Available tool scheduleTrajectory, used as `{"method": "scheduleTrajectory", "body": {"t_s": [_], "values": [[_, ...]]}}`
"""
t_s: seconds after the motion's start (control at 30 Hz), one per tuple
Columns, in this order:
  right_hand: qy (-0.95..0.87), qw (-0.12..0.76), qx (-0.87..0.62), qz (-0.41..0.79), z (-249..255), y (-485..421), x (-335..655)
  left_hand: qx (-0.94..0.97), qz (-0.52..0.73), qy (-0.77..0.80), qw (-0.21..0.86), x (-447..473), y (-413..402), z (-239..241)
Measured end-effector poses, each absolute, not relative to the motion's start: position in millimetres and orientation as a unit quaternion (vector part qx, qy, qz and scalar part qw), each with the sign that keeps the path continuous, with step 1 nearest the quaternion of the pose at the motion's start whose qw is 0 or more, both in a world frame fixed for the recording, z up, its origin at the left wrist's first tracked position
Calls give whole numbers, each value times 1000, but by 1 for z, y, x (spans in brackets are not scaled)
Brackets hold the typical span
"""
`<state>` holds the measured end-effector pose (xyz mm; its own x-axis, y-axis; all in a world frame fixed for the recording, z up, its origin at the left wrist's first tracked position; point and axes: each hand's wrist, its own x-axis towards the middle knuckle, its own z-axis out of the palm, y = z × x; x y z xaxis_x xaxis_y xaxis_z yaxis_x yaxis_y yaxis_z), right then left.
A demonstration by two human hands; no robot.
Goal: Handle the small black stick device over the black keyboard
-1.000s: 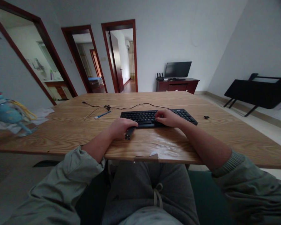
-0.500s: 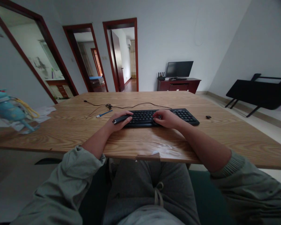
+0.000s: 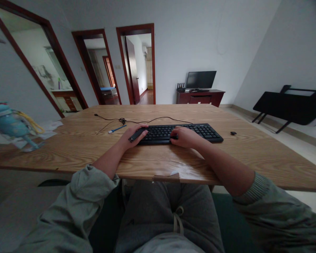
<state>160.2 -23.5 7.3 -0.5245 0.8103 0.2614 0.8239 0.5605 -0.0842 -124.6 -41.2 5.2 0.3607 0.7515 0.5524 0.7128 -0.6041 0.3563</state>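
Note:
A black computer keyboard [image 3: 160, 133] lies across the wooden table in front of me. My left hand [image 3: 134, 135] wraps round its left end, thumb on top near the keys. My right hand [image 3: 183, 135] rests over the middle of the keyboard at the near edge, around the space bar. Its fingers are curled and pressed together. Whatever sits between those fingertips, if anything, is hidden by the hand.
Behind the keyboard runs its black cable [image 3: 158, 118], with a tangled loop. A blue brush [image 3: 117, 129] with white bristles lies left of my left hand. A small black object [image 3: 233, 133] lies to the right. A light-blue item [image 3: 12, 123] and papers are at far left.
My right hand's fingertips have shifted slightly left and toward the keyboard's near edge. The left hand keeps its hold with a slightly altered angle. The view has tilted a little.

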Motion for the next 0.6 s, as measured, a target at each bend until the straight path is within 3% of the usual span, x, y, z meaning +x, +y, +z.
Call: {"method": "scheduleTrajectory", "body": {"t_s": [0.6], "values": [[-871, 184, -454, -18, 2, -24, 157, 849, 319, 413, 80, -121, -43, 6]]}}
